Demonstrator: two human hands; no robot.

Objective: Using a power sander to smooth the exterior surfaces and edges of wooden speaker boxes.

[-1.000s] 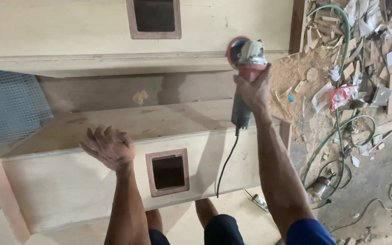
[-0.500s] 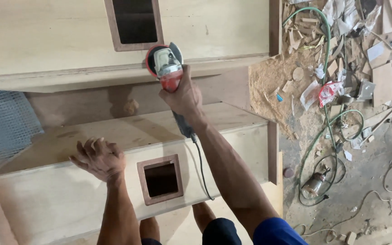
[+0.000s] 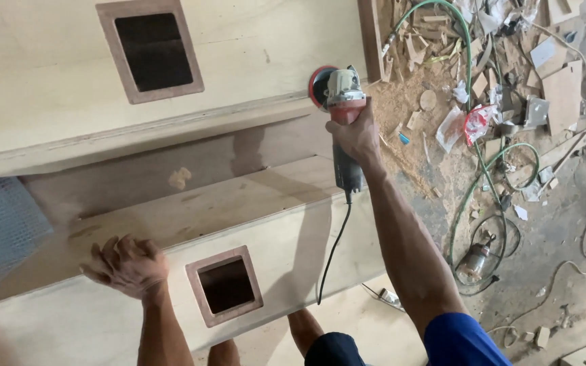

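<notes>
Plywood stair steps [image 3: 266, 203] observed, lower tread beneath left hand [image 3: 127, 264], fingers curled loosely, pressed on its surface. Angle grinder [image 3: 342, 102] at upper riser's edge, gripped by right hand [image 3: 357, 135], fingers wrapped tight round body.

Woodworking site: plywood steps [image 3: 252, 203], sawdust [image 3: 408, 102], offcuts [image 3: 561, 95]

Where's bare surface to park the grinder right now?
Bare plywood lies on the step top between the left hand and the grinder in the right hand, and beside the lower square cutout. The floor right of the steps, with scraps and hoses, is crowded.
</notes>
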